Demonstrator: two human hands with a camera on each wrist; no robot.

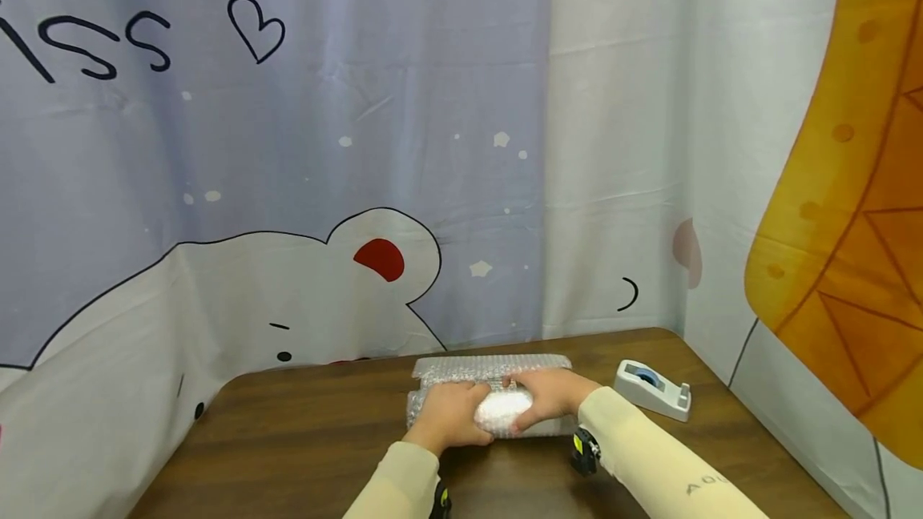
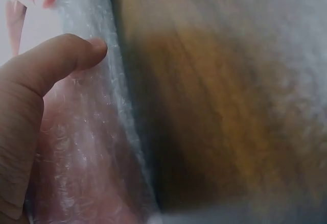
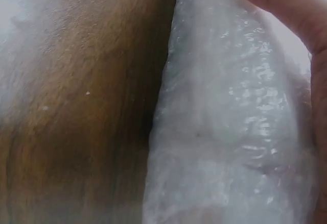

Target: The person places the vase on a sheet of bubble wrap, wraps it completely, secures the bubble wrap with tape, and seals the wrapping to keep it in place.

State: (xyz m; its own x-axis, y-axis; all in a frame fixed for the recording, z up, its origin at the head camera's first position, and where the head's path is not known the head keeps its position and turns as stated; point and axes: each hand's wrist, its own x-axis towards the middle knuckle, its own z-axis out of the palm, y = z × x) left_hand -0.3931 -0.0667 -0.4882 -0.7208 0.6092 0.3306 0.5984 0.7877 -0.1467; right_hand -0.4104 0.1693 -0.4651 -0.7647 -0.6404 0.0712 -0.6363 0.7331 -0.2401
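A sheet of clear bubble wrap lies across the table, with a smooth white rounded object at its near part. My left hand grips the left side of the bundle, thumb along the near edge and fingers over the top. From the other side my right hand holds it, the thumb at the front and the fingers behind. In the left wrist view, the left thumb presses on the bubble wrap. The right wrist view has the right thumb against the wrap's near side.
A white tape dispenser with a blue-cored roll stands to the right of the bubble wrap on the brown wooden table. Printed curtains hang behind the table and along its sides.
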